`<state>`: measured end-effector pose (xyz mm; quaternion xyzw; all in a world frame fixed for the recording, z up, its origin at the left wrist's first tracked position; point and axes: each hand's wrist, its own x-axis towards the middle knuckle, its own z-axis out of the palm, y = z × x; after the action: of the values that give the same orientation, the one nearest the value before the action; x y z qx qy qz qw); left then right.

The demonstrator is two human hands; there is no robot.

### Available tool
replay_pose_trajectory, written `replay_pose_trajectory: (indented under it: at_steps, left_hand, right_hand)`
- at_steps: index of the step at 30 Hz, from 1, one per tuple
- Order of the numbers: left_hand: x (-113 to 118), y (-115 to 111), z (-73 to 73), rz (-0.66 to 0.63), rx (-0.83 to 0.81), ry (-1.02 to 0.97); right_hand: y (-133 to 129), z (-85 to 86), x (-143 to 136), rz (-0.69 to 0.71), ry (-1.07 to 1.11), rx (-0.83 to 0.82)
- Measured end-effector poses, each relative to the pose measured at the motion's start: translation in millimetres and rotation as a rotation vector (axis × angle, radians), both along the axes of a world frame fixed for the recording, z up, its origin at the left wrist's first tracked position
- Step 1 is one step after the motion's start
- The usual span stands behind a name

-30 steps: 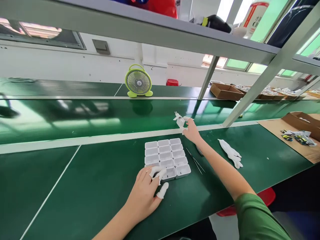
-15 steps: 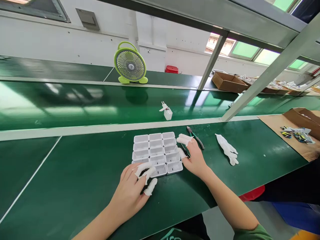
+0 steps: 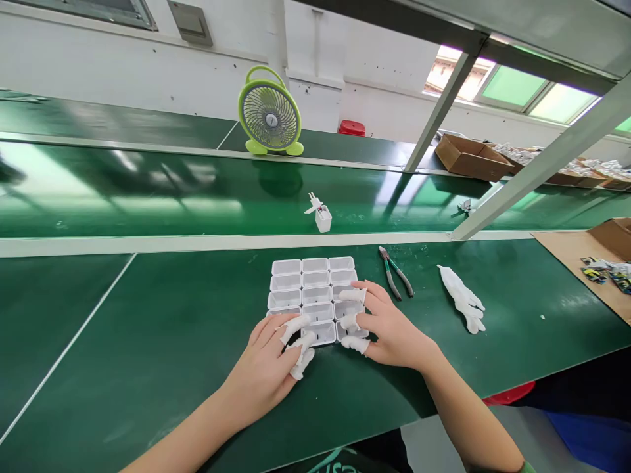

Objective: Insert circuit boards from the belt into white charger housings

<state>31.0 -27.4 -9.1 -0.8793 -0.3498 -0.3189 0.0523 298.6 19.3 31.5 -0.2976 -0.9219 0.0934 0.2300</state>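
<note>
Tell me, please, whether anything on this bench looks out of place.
Nothing looks plainly spilled or damaged. Slightly odd: a single white glove lies loose on the bench, right of the pliers, while the left hand and right hand wear only finger covers. The white trays look neatly lined up.

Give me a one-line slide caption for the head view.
Left hand and right hand at a grid of white boxes, pliers and a glove lying to the right.

I counted at least fourteen boxes (image 3: 317,295); there was one pair of pliers (image 3: 386,257); one glove (image 3: 462,299); one fan (image 3: 271,113).
</note>
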Motion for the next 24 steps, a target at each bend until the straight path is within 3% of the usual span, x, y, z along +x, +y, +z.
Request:
replay_pose_trajectory:
  at_steps: [14,24]
  left_hand:
    - [-1,1,-6.7,-0.033,-0.044,-0.002]
    - [3,1,-6.4,0.003,-0.018,-0.027]
  right_hand:
    - [0,-7.1,-3,0.099,-0.082,0.072]
    - [2,-11.1,-3,0.125,-0.054,0.017]
